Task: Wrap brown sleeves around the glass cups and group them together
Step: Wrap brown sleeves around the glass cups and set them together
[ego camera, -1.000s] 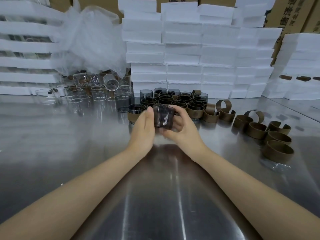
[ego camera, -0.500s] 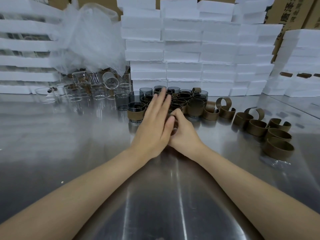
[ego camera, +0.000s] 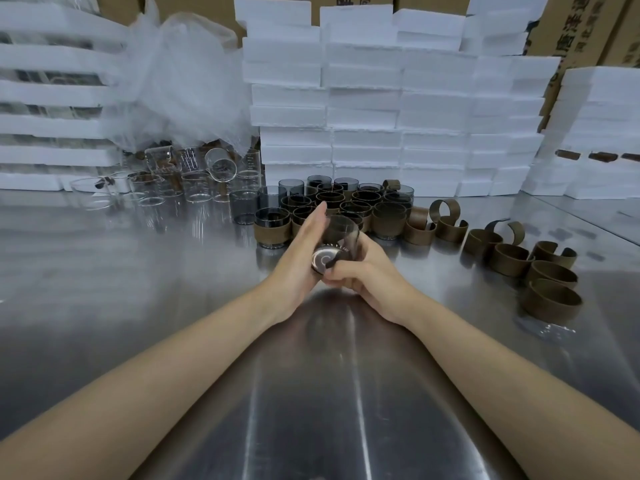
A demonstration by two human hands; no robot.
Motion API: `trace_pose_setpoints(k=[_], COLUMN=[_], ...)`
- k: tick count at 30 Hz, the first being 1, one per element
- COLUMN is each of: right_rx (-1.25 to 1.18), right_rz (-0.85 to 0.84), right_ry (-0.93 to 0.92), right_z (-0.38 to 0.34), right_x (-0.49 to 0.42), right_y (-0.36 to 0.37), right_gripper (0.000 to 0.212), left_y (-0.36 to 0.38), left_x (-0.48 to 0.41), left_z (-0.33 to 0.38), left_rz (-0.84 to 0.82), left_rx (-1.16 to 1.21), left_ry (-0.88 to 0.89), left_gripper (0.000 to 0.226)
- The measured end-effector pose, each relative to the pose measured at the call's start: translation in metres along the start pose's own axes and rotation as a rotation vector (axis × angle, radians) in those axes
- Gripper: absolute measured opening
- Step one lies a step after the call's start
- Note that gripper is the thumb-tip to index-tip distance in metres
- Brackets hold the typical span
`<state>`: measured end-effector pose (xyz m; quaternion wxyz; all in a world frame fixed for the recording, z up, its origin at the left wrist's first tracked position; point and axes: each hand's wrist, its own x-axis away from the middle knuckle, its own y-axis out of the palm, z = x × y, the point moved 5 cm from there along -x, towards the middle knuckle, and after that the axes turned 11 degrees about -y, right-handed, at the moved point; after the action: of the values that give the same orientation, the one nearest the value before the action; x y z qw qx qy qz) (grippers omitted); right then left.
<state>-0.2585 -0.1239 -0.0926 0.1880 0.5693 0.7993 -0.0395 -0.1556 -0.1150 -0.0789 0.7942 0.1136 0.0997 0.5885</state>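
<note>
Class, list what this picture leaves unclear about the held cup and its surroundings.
1. Held glass cup, head view: motion blur, the left hand and the right hand hide whether it is wrapped yet.
2. Back-left clear glasses: blurred, partly under plastic wrap; number unclear.
3. Top-right cardboard box print: cut off by the frame edge.

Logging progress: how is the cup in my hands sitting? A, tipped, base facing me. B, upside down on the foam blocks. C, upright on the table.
A: the glass cup is tilted between the left hand and right hand, its round base turned toward the camera.
</note>
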Motion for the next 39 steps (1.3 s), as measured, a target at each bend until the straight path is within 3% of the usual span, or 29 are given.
trace_pose_setpoints(k=[2, 5, 9, 11, 12, 14, 16, 19, 22, 28, 32, 39], right_rx=[-0.121, -0.145, 0.028, 0.086, 0.176, 0.602, 0.980, 1.142, 1.245, 1.292, 1.324, 1.076], right_rz=[-0.045, -0.094, -0.177, -0.081, 0.044, 0.377, 0.573, 0.461, 0.357, 0.429, 0.381, 0.575], right_ry=[0.014, 0.051, 0.102, 0.124, 0.089, -0.053, -0.129, -0.021, 0.054, 0.024, 0.044, -0.232], right_z=[-0.001, 0.000, -0.006, -0.010, -0.013, -0.024, -0.032, -0.025, -0.020, -0.025, -0.025, -0.044], right_x=[0.000, 0.000, -0.002, -0.006, -0.009, -0.007, 0.001, -0.002, -0.005, -0.002, 0.001, -0.001], right_y=[0.001, 0.003, -0.006, -0.024, -0.041, -0.080, -0.109, -0.125, -0.126, -0.124, -0.119, -0.112], right_gripper=[0.046, 0.039, 0.054, 0.054, 0.047, 0.023, 0.024, 0.044, 0.049, 0.046, 0.022, 0.016], left_y=[0.002, -0.002, -0.008, -0.011, -0.012, -0.012, -0.012, -0.011, -0.015, -0.012, -0.012, -0.011], left_x=[0.003, 0.004, 0.002, 0.000, 0.000, -0.001, -0.002, -0.003, -0.004, -0.005, -0.006, -0.005], left_z=[-0.002, -0.002, -0.003, -0.004, -0.005, -0.007, -0.010, -0.011, -0.012, -0.013, -0.012, -0.015], left_rz=[-0.040, -0.002, 0.083, 0.086, 0.084, 0.074, 0.053, 0.048, 0.075, 0.060, 0.062, 0.022], left_rx=[-0.114, -0.227, -0.132, -0.033, -0.005, 0.003, -0.017, -0.018, 0.028, 0.003, 0.034, 0.010], left_ry=[0.056, 0.133, 0.112, 0.070, 0.047, -0.001, -0.028, -0.039, -0.063, -0.058, -0.076, -0.062], left_gripper=[0.068, 0.058, 0.057, 0.053, 0.048, 0.040, 0.035, 0.031, 0.027, 0.038, 0.043, 0.041])
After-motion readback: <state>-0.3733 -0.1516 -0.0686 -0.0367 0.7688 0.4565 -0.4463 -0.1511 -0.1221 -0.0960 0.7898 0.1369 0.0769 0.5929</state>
